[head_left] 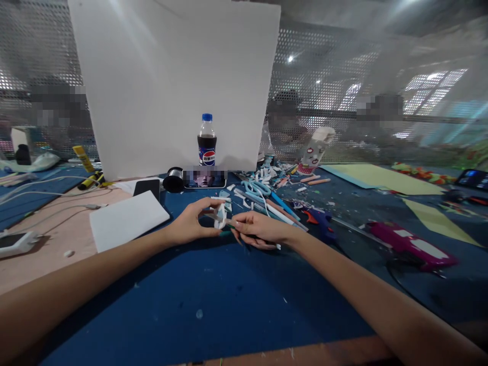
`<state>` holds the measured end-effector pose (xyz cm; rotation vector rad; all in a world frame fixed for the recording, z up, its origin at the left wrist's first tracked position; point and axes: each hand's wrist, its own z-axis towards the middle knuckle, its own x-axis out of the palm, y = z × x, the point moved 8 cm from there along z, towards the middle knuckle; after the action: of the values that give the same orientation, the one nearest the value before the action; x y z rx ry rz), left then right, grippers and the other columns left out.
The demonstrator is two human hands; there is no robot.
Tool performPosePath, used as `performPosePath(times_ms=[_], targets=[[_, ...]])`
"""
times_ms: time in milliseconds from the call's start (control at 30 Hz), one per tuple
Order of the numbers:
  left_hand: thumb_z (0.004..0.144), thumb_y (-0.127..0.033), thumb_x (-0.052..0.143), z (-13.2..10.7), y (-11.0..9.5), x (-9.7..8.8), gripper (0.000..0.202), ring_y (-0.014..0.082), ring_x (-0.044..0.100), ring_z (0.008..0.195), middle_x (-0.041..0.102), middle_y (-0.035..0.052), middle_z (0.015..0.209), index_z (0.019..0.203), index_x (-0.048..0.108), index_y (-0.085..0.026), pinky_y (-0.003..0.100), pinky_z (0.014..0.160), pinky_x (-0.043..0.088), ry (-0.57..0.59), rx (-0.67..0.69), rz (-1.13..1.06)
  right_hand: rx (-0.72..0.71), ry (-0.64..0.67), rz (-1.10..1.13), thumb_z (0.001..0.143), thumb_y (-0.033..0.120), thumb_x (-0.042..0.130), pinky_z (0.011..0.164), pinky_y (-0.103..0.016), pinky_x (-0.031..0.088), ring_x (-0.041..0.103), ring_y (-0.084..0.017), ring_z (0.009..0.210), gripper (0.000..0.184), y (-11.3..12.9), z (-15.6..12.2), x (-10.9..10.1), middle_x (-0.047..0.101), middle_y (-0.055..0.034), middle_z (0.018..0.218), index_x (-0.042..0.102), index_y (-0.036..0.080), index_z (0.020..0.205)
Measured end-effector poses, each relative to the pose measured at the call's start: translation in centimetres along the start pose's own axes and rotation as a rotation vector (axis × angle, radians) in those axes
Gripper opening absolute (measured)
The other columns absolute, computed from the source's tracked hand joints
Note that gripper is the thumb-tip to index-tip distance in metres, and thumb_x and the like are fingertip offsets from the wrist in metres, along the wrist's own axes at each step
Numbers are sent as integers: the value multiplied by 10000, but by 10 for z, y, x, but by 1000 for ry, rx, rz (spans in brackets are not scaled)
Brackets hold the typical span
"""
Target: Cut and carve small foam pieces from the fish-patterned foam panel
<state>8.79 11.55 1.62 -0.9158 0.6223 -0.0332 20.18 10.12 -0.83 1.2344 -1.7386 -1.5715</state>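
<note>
My left hand (pixel 192 222) pinches a small white paper piece (pixel 220 215) between thumb and fingers, just above the blue table cover (pixel 213 300). My right hand (pixel 259 229) meets it from the right, fingers closed round a thin tool (pixel 213 217) whose tip reaches the white piece; what kind of tool it is I cannot make out. Both forearms stretch in from the bottom corners.
A cola bottle (pixel 207 139) stands before a tall white board (pixel 171 81). A phone (pixel 205 178), tape roll (pixel 174 179) and white sheet (pixel 127 219) lie left. Light blue scissors (pixel 256 189), pens, paper scraps, a blue glue gun (pixel 322 219) and a magenta tool (pixel 412 246) lie right.
</note>
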Motion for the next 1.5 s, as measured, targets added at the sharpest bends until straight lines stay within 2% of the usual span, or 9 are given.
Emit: performPosePath(times_ms=[167, 333, 533, 633, 733, 900, 1067, 1333, 1500], targets=[[655, -134, 647, -3, -17, -2, 624, 195, 523, 971, 500, 66, 1079, 1242, 461, -234, 411, 907, 425, -6, 143, 49, 12, 81, -3, 869, 435, 447, 251, -124, 235, 280, -8, 234, 315, 3, -3, 6, 406, 109, 401, 514, 140, 780], [631, -122, 647, -4, -27, -4, 651, 209, 499, 989, 499, 64, 1043, 1247, 464, -229, 421, 926, 396, -18, 215, 94, 13, 49, -68, 856, 445, 464, 260, -128, 237, 292, -6, 240, 320, 3, -4, 6, 403, 108, 401, 516, 141, 769], [641, -146, 633, -5, -33, -6, 606, 188, 516, 891, 489, 51, 992, 1219, 476, -234, 384, 832, 439, -64, 252, 145, 6, 16, -123, 845, 448, 480, 278, -135, 228, 299, -12, 262, 317, 4, -5, 3, 394, 105, 400, 514, 143, 765], [643, -166, 628, -5, -32, -9, 594, 182, 512, 855, 486, 43, 969, 1211, 466, -238, 378, 797, 453, -110, 220, 221, -18, -67, -153, 839, 455, 486, 294, -140, 225, 292, -13, 282, 328, 6, -5, -3, 366, 104, 409, 520, 142, 745], [648, -188, 624, -6, -29, -14, 587, 215, 492, 926, 474, 55, 1000, 1208, 451, -232, 396, 803, 449, -191, 163, 333, -56, -186, -145, 828, 451, 506, 303, -150, 197, 273, -9, 294, 326, 10, -4, -11, 352, 98, 421, 528, 138, 737], [652, -200, 629, -7, -28, -16, 574, 248, 449, 980, 466, 72, 1030, 1196, 446, -214, 429, 850, 409, -242, 150, 489, -31, -380, 64, 807, 396, 546, 294, -168, 163, 211, -25, 269, 281, 12, -5, -20, 284, 131, 385, 498, 150, 934], [641, -206, 638, -7, -28, -15, 572, 247, 441, 938, 475, 69, 996, 1184, 456, -195, 423, 840, 389, -253, 127, 583, 24, -429, 161, 778, 355, 561, 285, -161, 149, 184, -32, 251, 266, 6, -2, -14, 247, 144, 333, 510, 145, 932], [650, -270, 640, -6, -29, -5, 535, 241, 433, 866, 476, 73, 925, 1144, 467, -159, 386, 761, 406, -197, 155, 681, 88, -561, 61, 762, 289, 572, 277, -172, 179, 211, -31, 253, 188, -4, -2, -22, 293, 121, 327, 569, 126, 856], [645, -310, 645, -5, -27, -8, 459, 254, 439, 878, 468, 79, 910, 1040, 474, -149, 391, 751, 417, -240, 102, 697, 138, -499, 100, 781, 268, 548, 268, -155, 166, 190, -28, 232, 133, -5, -1, -13, 295, 133, 303, 515, 154, 841]])
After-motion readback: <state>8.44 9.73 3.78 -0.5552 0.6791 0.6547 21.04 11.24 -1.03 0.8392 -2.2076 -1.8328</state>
